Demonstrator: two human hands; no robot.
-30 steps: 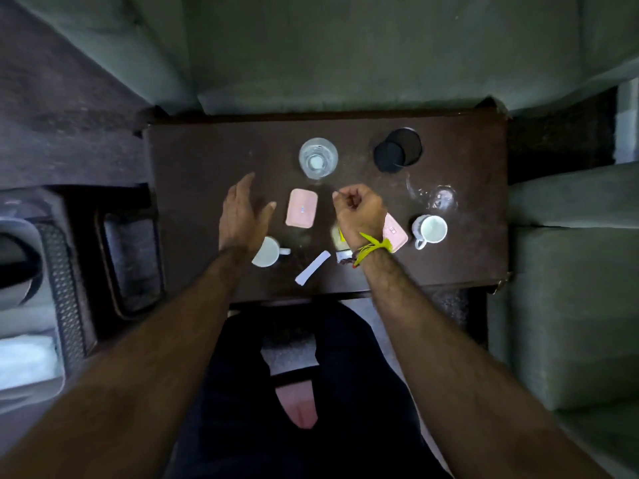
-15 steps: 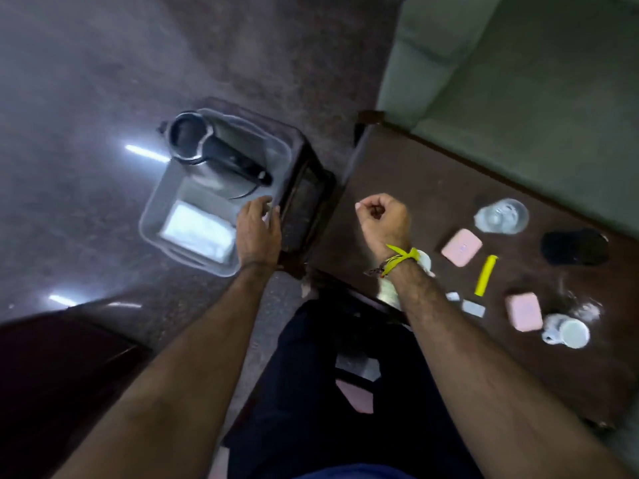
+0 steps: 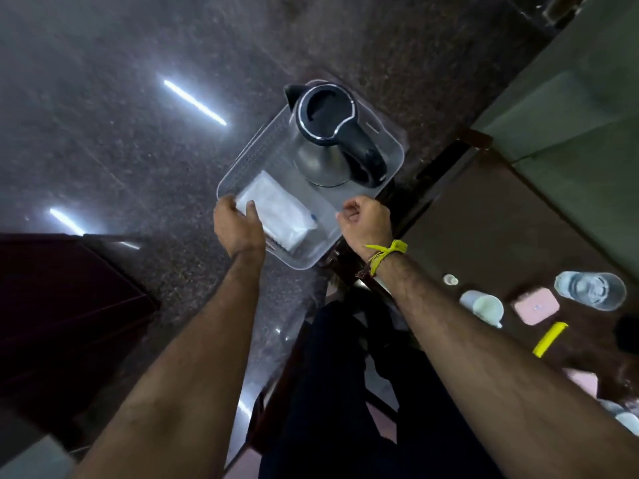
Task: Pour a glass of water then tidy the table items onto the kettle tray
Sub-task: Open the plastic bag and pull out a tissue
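A clear plastic tray (image 3: 242,160) sits on a low stand left of the dark table (image 3: 484,219). It holds a steel kettle with a black lid (image 3: 332,133) and a white packet (image 3: 280,209). My left hand (image 3: 237,226) grips the tray's near left corner, thumb inside the rim. My right hand (image 3: 366,223), with a yellow wristband, is curled on the near right rim. On the table stand a glass of water (image 3: 589,290), a white cup (image 3: 484,305), a pink box (image 3: 536,305), a yellow sachet (image 3: 549,338) and a second pink box (image 3: 584,380).
A green sofa (image 3: 570,98) runs behind the table. A dark cabinet (image 3: 52,305) stands at the left on the polished stone floor. Another white cup (image 3: 626,418) shows at the right edge. My legs are below the arms.
My view has swung left from the table to the tray. Both hands left the table items and came onto the tray's near rim, the right hand last.
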